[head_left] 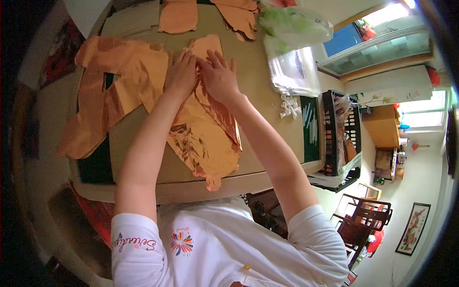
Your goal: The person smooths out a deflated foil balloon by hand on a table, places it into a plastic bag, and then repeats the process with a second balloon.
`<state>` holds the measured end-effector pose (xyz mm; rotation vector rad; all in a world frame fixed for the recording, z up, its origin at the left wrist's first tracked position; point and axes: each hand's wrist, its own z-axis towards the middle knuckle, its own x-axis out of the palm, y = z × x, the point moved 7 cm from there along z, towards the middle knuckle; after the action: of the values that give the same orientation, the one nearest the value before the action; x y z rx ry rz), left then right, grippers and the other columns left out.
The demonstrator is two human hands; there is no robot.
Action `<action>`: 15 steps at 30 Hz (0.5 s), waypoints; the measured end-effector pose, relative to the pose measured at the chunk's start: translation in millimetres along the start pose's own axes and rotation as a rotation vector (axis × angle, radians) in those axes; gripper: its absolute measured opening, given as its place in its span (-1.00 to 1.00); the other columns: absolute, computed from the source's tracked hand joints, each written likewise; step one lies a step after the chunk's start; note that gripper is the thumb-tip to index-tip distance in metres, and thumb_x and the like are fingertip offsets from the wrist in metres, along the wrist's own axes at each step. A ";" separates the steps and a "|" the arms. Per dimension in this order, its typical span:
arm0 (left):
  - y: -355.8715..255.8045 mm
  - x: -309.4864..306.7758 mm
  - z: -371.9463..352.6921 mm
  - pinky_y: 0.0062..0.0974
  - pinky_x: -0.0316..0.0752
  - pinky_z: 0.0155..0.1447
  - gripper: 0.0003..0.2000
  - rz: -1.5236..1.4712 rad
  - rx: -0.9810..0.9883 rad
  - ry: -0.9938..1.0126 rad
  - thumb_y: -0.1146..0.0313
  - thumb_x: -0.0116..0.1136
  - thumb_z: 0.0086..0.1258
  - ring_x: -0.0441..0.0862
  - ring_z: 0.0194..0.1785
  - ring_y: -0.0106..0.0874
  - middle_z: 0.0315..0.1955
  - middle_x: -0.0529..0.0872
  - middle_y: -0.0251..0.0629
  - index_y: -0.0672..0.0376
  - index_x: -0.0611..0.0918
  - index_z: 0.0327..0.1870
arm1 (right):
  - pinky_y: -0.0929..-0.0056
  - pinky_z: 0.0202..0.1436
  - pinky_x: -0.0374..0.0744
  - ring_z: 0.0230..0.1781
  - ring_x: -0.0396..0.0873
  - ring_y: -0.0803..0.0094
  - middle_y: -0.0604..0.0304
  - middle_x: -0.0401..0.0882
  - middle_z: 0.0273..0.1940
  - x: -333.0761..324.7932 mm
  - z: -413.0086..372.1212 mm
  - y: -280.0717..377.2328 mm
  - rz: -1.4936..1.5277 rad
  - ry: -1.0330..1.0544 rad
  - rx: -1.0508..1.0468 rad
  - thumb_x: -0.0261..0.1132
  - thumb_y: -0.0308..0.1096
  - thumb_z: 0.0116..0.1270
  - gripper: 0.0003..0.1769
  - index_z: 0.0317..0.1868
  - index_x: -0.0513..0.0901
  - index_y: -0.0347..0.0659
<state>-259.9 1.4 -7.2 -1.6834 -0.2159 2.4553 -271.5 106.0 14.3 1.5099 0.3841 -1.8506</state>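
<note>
A flat, copper-orange foil balloon (205, 143) lies on the table in front of me, with a rounded lower end and a small tab near the table edge. Its upper part is creased and partly folded over. At this crease my left hand (182, 74) has its fingers close together, gripping the foil. My right hand (219, 79) rests just beside it on the same balloon, fingers stretched and apart, its thumb side near the left fingertips. Left of my hands spreads another flat foil balloon (114, 91), larger and with a slot-like opening.
More foil pieces (178, 18) lie at the table's far edge. On the right are a green-and-white plastic bag (296, 28), a stack of clear packets (294, 71), white string (289, 107) and white sticks (311, 124). A black crate (330, 143) stands beside the table (267, 143).
</note>
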 end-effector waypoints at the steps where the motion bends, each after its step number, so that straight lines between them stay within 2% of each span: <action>1: 0.3 0.5 0.4 -0.02 0.01 0.50 -0.66 0.010 0.001 0.006 0.36 -0.10 0.43 0.22 0.45 -0.27 0.26 0.45 -0.15 0.25 0.46 0.18 | -0.34 0.43 -0.03 0.48 0.06 0.03 0.01 0.21 0.41 6.9 0.9 -0.8 -0.013 0.008 0.000 0.07 -0.23 0.37 -0.49 0.35 0.38 0.04; 5: 1.2 -2.5 -1.8 0.07 0.04 0.47 -0.66 -0.017 -0.002 -0.027 0.33 -0.07 0.42 0.25 0.43 -0.28 0.24 0.47 -0.14 0.23 0.46 0.17 | -0.34 0.43 -0.02 0.50 0.01 0.04 -0.01 0.19 0.42 16.9 -1.9 -4.2 0.041 -0.018 0.023 0.06 -0.20 0.38 -0.49 0.34 0.39 0.04; 8: 3.0 -2.4 7.0 0.16 0.04 0.43 -0.66 0.096 -0.002 0.000 0.33 -0.08 0.43 0.29 0.40 -0.28 0.21 0.50 -0.16 0.23 0.46 0.17 | -0.33 0.42 0.00 0.50 0.01 0.04 -0.02 0.19 0.42 12.3 -3.1 -2.4 0.063 -0.037 0.014 0.07 -0.20 0.37 -0.50 0.32 0.40 0.02; 11: 18.6 8.2 29.3 0.23 0.05 0.40 -0.65 0.015 -0.122 0.218 0.34 -0.05 0.42 0.35 0.36 -0.27 0.15 0.55 -0.16 0.22 0.45 0.18 | -0.31 0.42 0.03 0.50 0.01 0.05 -0.03 0.20 0.42 13.4 -2.2 -3.1 0.058 -0.049 0.002 0.08 -0.19 0.37 -0.50 0.31 0.41 0.00; 14: 25.2 -6.7 29.5 -0.11 0.35 0.28 -0.66 -0.066 -0.087 -0.019 0.37 -0.13 0.44 0.44 0.19 0.01 0.09 0.57 0.03 0.27 0.46 0.18 | -0.28 0.42 0.05 0.50 0.01 0.05 -0.03 0.19 0.42 10.9 -1.3 -1.6 0.058 -0.051 -0.001 0.08 -0.19 0.37 -0.51 0.30 0.42 0.00; 15: 29.7 -22.2 29.3 -0.12 0.29 0.32 -0.66 -0.113 -0.177 0.025 0.35 -0.09 0.43 0.44 0.22 -0.06 0.10 0.57 -0.03 0.25 0.49 0.17 | -0.27 0.42 0.05 0.51 0.00 0.04 -0.03 0.19 0.42 10.9 -1.4 -1.5 0.063 -0.053 0.004 0.09 -0.18 0.37 -0.51 0.30 0.42 -0.01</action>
<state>-280.8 -33.1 17.3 -1.7159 -0.5239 2.3925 -272.2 104.3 3.3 1.4564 0.3040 -1.8387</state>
